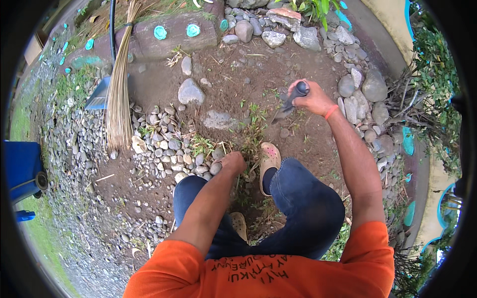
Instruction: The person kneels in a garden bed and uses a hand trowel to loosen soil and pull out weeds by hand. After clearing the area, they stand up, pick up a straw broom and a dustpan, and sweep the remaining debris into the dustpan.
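Note:
My right hand (314, 98) is closed round the dark handle of a hand trowel (287, 108), held over bare soil. The trowel's greyish blade slants down to the left and is partly blurred. My left hand (232, 163) is low to the ground in front of my knees, its fingers curled in; what they hold, if anything, is hidden. Green weeds (254, 126) grow just beyond it, and a smaller weed clump (201, 145) stands to its upper left. Rounded pebbles (166, 149) lie to the left of that hand.
A stick broom (120, 84) leans at the left, in front of a blue dustpan (99, 94). A large grey stone (191, 92) and a flat, half-buried stone (218, 119) sit ahead. Piled rocks (375, 87) line the right border. A blue wheeled bin (22, 169) stands far left.

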{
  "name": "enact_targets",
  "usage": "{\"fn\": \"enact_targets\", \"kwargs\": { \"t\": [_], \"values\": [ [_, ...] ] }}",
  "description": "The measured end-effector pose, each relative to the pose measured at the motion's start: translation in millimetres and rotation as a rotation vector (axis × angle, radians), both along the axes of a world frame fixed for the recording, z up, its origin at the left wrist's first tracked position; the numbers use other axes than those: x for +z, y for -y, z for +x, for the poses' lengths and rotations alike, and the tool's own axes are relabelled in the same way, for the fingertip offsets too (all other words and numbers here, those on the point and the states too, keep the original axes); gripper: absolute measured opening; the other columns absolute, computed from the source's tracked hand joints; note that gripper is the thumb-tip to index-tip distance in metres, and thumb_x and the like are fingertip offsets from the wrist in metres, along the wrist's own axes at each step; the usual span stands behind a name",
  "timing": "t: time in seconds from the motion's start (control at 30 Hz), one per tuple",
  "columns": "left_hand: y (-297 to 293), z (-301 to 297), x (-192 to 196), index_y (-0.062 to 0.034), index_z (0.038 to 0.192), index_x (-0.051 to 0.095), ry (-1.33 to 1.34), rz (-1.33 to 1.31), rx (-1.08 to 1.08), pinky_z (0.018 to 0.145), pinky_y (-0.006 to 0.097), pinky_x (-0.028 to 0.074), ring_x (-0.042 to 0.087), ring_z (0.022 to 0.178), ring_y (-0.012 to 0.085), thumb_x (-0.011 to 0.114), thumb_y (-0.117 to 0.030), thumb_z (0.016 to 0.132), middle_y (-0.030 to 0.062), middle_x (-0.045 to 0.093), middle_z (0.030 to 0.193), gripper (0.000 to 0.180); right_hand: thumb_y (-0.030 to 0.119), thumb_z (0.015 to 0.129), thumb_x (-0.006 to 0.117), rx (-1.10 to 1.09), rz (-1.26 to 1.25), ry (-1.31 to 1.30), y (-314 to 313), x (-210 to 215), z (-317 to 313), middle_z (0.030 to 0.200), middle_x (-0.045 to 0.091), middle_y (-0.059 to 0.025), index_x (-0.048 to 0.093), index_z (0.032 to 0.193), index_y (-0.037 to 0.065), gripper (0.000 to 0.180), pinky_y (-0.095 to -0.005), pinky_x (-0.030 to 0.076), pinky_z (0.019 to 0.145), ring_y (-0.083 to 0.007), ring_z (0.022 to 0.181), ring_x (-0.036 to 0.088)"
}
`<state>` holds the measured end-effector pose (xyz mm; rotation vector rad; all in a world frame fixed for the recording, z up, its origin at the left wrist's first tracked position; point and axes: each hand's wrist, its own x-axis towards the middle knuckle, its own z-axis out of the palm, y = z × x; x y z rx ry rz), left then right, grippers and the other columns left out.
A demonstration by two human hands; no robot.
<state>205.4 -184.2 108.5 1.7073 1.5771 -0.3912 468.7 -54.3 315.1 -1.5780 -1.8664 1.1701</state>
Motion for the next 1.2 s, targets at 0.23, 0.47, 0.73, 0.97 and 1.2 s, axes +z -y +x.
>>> {"fn": "enact_targets", "kwargs": {
  "t": [0.23, 0.47, 0.73, 0.97, 1.2],
  "values": [
    [-19.0, -11.7, 9.2, -0.0099, 0.115, 0.065, 0.06, 0.086, 0.597, 0.093, 0.043, 0.05, 0.062, 0.109, 0.0357, 0.059, -0.017, 0.077, 0.0198, 0.066, 0.113, 0.04, 0.003, 0.079, 0.064, -0.514, -0.115, -0.716, 12.3, -54.2, -13.1, 0.085, 0.06, -0.0031, 0.055, 0.1, 0.004, 0.023, -0.0302, 0.051, 0.065, -0.0148, 0.071, 0.061],
    [-29.9, -69.6, -22.4, -0.02, 0.139, 0.045, -0.133, 0.171, 0.487, 0.093, 0.05, 0.047, 0.055, 0.115, 0.0358, 0.06, -0.014, 0.081, 0.0133, 0.051, 0.127, 0.06, 0.004, 0.082, 0.066, -0.472, -0.016, -0.792, -24.5, -137.5, -123.7, 0.067, 0.056, -0.0009, 0.052, 0.091, 0.005, 0.017, -0.0276, 0.046, 0.049, -0.0109, 0.051, 0.054],
    [-43.0, -105.4, -79.2, -0.0147, 0.132, 0.052, -0.336, 0.204, 0.216, 0.094, 0.046, 0.045, 0.053, 0.118, 0.0317, 0.045, -0.016, 0.094, 0.0125, 0.051, 0.131, 0.04, 0.017, 0.084, 0.074, -0.428, -0.051, -0.781, -60.6, -173.5, -195.5, 0.064, 0.056, 0.0003, 0.056, 0.085, 0.004, 0.022, -0.025, 0.044, 0.044, -0.0091, 0.048, 0.053],
    [-35.4, -120.3, -106.9, -0.0071, 0.103, 0.067, -0.108, 0.152, 0.658, 0.087, 0.044, 0.053, 0.064, 0.1, 0.0359, 0.06, -0.017, 0.085, 0.0187, 0.066, 0.107, 0.021, 0.013, 0.085, 0.07, -0.44, 0.049, -1.051, -106.8, -159.6, -210.2, 0.055, 0.053, -0.0013, 0.053, 0.076, 0.005, 0.021, -0.0269, 0.044, 0.042, -0.0107, 0.045, 0.052],
    [-21.8, -111.5, -100.1, 0.0015, 0.092, 0.068, -0.02, 0.29, 0.804, 0.081, 0.046, 0.053, 0.066, 0.087, 0.0407, 0.06, -0.01, 0.08, 0.0258, 0.068, 0.091, 0.018, -0.001, 0.082, 0.06, -0.608, -0.07, -0.74, -70.4, -226.4, -286.5, 0.053, 0.049, -0.0026, 0.047, 0.076, 0.006, 0.016, -0.03, 0.045, 0.039, -0.0137, 0.043, 0.053]
  ]
}}
